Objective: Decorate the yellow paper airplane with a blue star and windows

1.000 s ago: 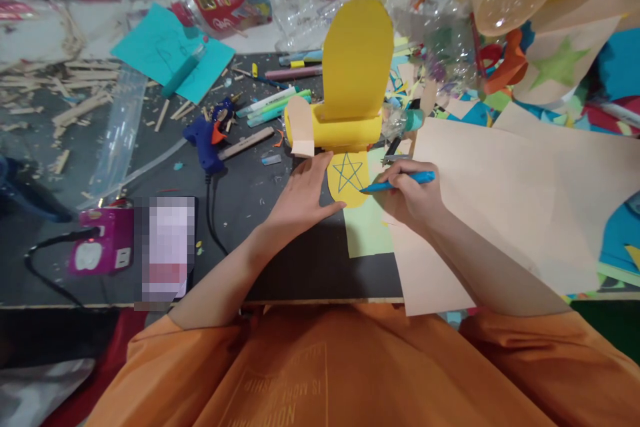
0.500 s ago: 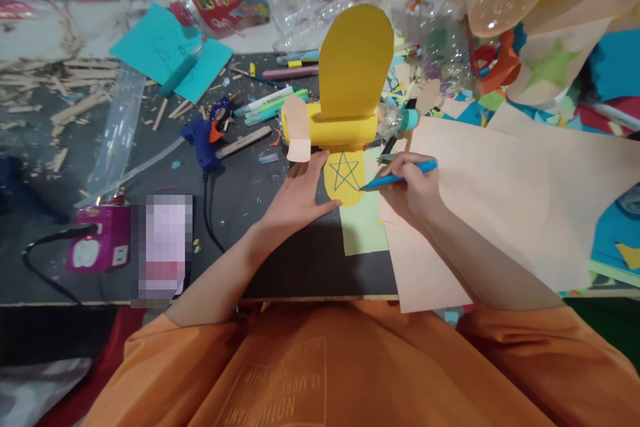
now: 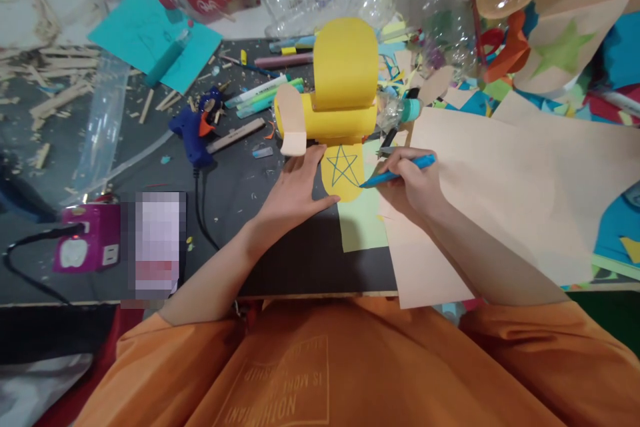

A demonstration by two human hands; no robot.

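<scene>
A yellow paper flap [image 3: 350, 193] with a star drawn in blue lines extends toward me from a yellow-wrapped cylinder [image 3: 340, 121]. Above the cylinder rises a rounded yellow piece [image 3: 346, 60], and a beige paper strip [image 3: 293, 117] crosses its left end. My left hand [image 3: 295, 193] rests with thumb and fingers spread around the flap's left edge. My right hand [image 3: 417, 180] grips a blue marker [image 3: 387, 177], its tip at the star's lower right point. Pale green paper [image 3: 364, 230] lies under the flap.
A blue glue gun [image 3: 193, 133] and a purple power box [image 3: 87, 238] lie to the left, near a blurred-out phone [image 3: 157, 240]. Large beige paper [image 3: 500, 193] covers the right side. Markers, wood sticks, plastic bottles and paper scraps fill the back.
The view has shifted slightly. The rounded yellow piece now looks shorter and curved toward me. Both hands and the marker hold nearly the same places.
</scene>
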